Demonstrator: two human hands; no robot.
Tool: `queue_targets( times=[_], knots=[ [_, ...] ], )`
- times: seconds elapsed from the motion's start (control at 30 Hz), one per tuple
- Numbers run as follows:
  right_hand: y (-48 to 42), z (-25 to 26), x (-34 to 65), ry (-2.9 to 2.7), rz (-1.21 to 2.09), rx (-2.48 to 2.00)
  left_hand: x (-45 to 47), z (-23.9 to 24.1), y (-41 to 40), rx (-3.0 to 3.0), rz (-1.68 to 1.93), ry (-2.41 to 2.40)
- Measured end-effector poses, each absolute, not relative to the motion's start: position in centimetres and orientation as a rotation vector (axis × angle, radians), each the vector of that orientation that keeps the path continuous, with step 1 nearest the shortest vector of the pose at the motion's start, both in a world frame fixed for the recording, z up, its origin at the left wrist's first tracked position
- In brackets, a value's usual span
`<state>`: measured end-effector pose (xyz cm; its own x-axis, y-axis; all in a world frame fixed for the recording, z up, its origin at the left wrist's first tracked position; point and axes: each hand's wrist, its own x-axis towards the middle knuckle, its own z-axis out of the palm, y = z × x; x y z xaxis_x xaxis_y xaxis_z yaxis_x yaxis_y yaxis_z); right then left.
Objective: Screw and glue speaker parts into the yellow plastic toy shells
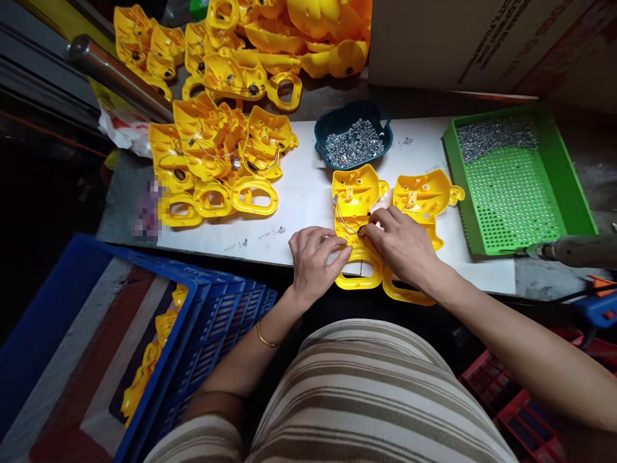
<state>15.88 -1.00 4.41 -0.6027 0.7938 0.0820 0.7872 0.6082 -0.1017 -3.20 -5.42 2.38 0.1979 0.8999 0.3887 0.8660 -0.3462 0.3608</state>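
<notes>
A yellow plastic shell half [357, 190] with thin wires and a loop handle lies open on the white-covered bench before me. My left hand [315, 260] has its fingers bent at the shell's left edge, thumb and index fingertip gripping it near the handle. Over the same shell, my right hand [402, 247] is closed, its fingertips pinching a small black round part [361, 231] among the wires. Beneath and beyond my right hand sits a second yellow shell half [421, 193], partly covered by that hand.
Wired yellow shells [216, 148] are piled at left, more behind. A dark green basin [354, 145] holds small metal pieces; a green basket [511, 193] holds screws. A power screwdriver [573, 252] lies at right. Blue crates [193, 302] stand below left.
</notes>
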Motion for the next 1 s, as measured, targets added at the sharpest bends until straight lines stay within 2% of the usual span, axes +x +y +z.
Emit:
queue_targets(
  times=[0.13, 0.33, 0.53, 0.7, 0.9, 1.0],
  knots=[
    [-0.8, 4.7, 16.5, -2.673, 0.176, -1.324, -3.4, 3.3, -4.1, 2.419, 0.807, 1.780],
    [-0.2, 6.6, 18.2, -2.342, 0.801, -1.249, -2.8, 5.3, -1.6, 2.634, 0.608, 1.425],
    [0.6, 6.7, 18.5, -1.872, 1.321, -1.187, -2.3, 6.1, -0.4, 2.287, 0.704, 1.233],
    [-0.3, 5.5, 17.1, -1.638, 1.212, -1.191, -2.2, 5.9, -0.4, 1.815, 0.892, 1.295],
    [-1.1, 5.2, 16.5, -1.515, 0.998, -1.243, -2.6, 6.5, 0.4, 1.393, 0.842, 1.200],
    [-1.5, 5.4, 16.4, -1.654, 0.948, -1.266, -2.8, 7.0, 1.0, 1.257, 0.835, 1.152]
  ],
)
